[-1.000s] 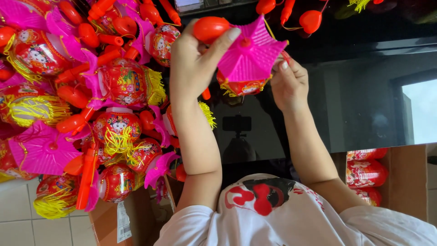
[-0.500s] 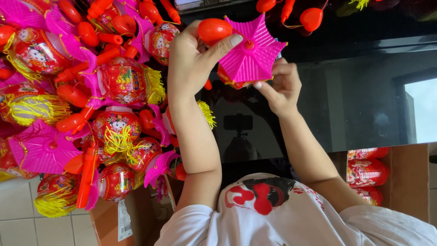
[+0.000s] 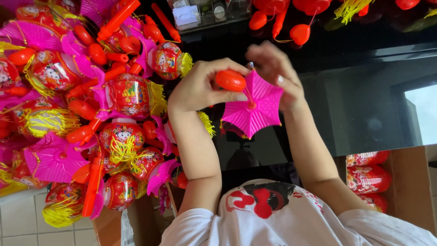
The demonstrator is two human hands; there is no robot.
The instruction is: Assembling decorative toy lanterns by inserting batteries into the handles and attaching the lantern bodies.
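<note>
pink cap [image 3: 255, 109] lowered | fingers clamp cap, red bulb [image 3: 230, 80] | glossy black tabletop [image 3: 355, 105]

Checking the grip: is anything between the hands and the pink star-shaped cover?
Nothing visible. The left hand pinches the red oval piece on the pink star-shaped cover, and the right hand grips the cover's edge from behind. The heap of lanterns lies apart, to the side.

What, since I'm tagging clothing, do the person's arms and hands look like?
Both arms are bare from the short white sleeves down. The left hand and right hand wear no gloves, and no watch, bracelet or ring shows.
</note>
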